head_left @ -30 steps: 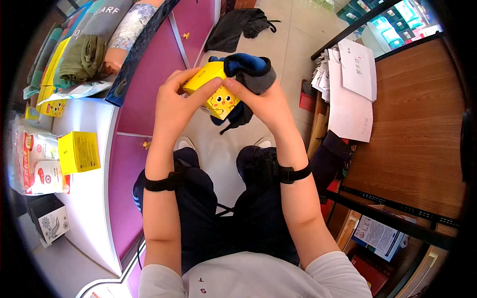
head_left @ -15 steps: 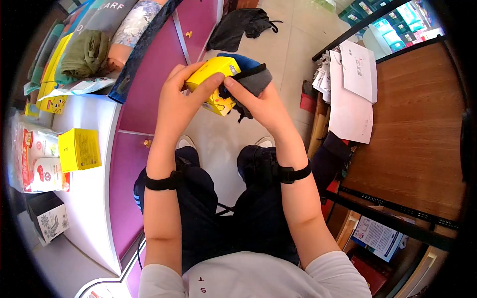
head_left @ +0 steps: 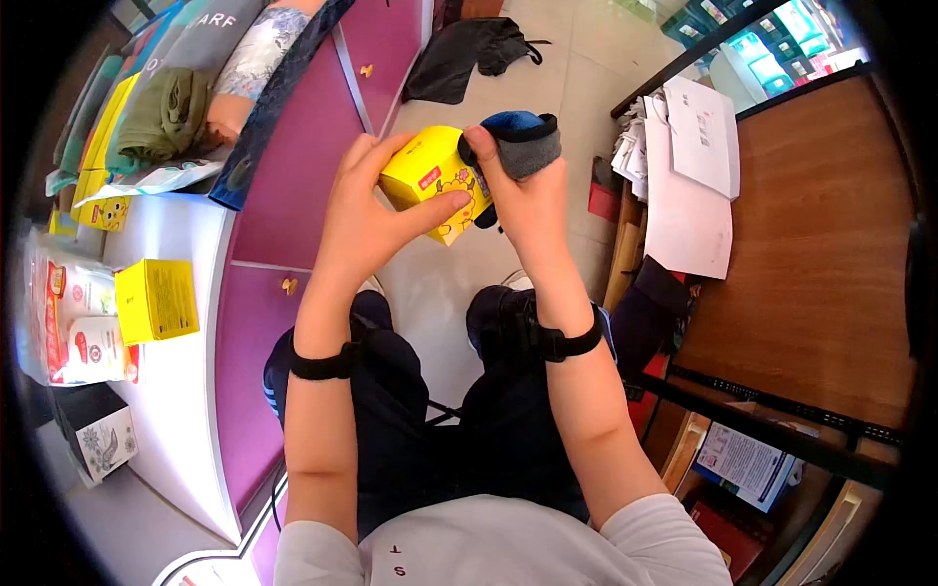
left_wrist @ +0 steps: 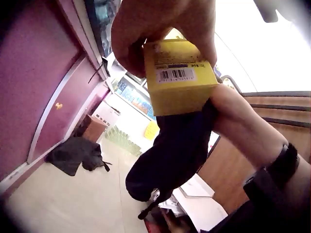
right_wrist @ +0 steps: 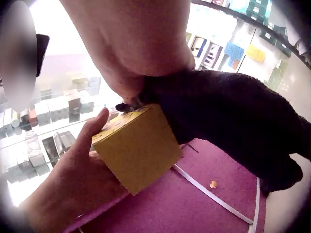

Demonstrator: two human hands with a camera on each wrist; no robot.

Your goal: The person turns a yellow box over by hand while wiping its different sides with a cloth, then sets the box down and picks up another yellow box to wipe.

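Observation:
My left hand (head_left: 366,210) grips a yellow box (head_left: 437,176) with a cartoon face, thumb across its front and fingers on its far side. In the left wrist view a barcode shows on the box (left_wrist: 182,82). Against the box's right side, my right hand (head_left: 526,200) holds a dark cloth item with blue and grey parts (head_left: 535,156). That dark cloth (left_wrist: 177,150) hangs beyond the box in the left wrist view, and the right wrist view shows the cloth (right_wrist: 228,111) stretching away from my right hand (right_wrist: 141,43).
On the left, a white counter (head_left: 176,391) holds another yellow box (head_left: 156,300) and a plastic-wrapped pack (head_left: 83,313). Rolled fabrics (head_left: 166,107) lie above it. A black bag (head_left: 467,59) lies on the floor. Papers (head_left: 699,146) lie by a wooden panel (head_left: 811,244) at right.
The right hand has turned and its thumb has moved off the box's front, up and right with the cloth. The left hand and box have shifted slightly right, and the cartoon front has turned.

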